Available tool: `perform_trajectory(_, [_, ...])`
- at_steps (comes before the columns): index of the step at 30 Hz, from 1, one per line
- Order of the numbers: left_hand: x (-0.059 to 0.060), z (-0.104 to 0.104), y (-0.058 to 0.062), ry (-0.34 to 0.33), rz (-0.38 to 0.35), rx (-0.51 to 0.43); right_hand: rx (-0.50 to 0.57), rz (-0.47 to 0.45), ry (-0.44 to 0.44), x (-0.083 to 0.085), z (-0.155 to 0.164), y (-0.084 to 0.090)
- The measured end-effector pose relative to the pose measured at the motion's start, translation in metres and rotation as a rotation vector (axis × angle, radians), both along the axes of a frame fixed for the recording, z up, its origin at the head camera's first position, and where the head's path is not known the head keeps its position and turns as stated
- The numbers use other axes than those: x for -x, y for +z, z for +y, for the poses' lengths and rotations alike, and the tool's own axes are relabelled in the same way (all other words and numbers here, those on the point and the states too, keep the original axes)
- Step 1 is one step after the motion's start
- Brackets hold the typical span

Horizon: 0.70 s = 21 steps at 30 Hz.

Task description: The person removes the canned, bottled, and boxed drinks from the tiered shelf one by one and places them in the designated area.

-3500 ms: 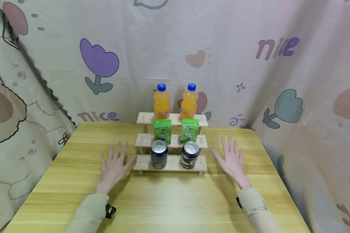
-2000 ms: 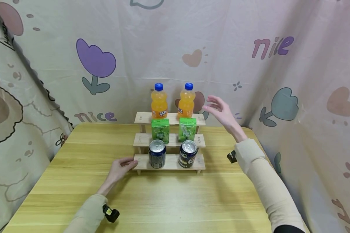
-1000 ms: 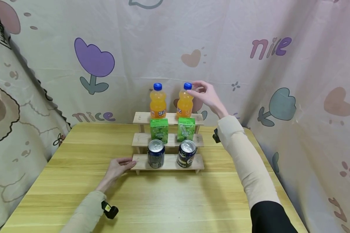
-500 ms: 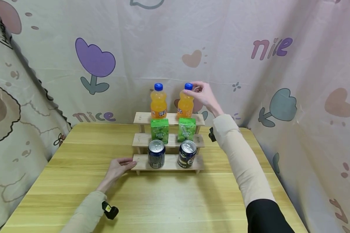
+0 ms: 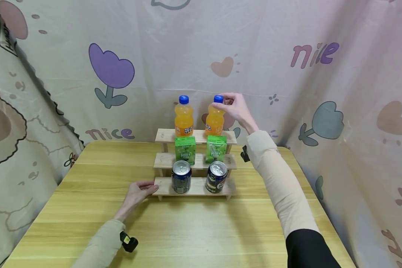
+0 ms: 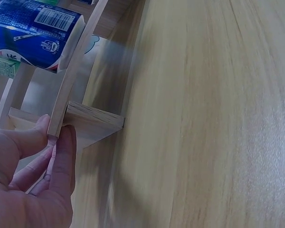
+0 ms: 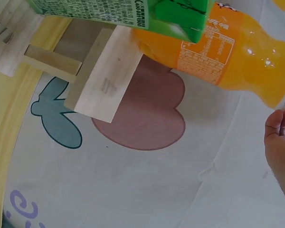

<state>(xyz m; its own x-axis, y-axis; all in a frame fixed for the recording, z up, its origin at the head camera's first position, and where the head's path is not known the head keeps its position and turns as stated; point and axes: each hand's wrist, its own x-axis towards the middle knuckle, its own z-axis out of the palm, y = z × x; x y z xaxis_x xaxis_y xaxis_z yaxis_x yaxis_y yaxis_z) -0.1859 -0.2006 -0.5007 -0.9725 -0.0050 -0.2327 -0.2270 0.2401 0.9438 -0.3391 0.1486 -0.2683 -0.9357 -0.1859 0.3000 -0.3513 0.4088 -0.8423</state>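
In the head view, my right hand [image 5: 235, 108] holds the neck of the right-hand orange soda bottle [image 5: 214, 120], just below its blue cap, with the thumb in front. That bottle stands upright on the top step of a three-tier wooden shelf [image 5: 197, 181]. My left hand [image 6: 35, 175] pinches the left end of the bottom step, thumb above and fingers beneath. A second orange soda bottle [image 5: 184, 119] stands on the same top step. Two green drink cartons [image 5: 185, 149] occupy the middle step, and two dark blue cans [image 5: 181, 178] the bottom one.
The shelf stands toward the back of a wooden table [image 5: 201, 230]. Behind it hangs a patterned curtain [image 5: 160, 48], which also runs along both sides. The right forearm reaches past the shelf's right end.
Both hands lay spread on the table at first. The left then gripped the shelf's end, while the right rose to the right bottle's neck. Over the last half second both stay put.
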Motion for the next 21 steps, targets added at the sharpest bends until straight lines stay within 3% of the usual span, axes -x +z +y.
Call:
perform_trajectory(9, [-0.002, 0.000, -0.001, -0.003, 0.006, 0.013, 0.076, -0.035, -0.051, 0.000, 0.001, 0.006])
perform_trajectory(21, [-0.003, 0.000, 0.002, -0.025, 0.022, 0.030, 0.193, 0.022, -0.082, -0.013, 0.023, 0.026])
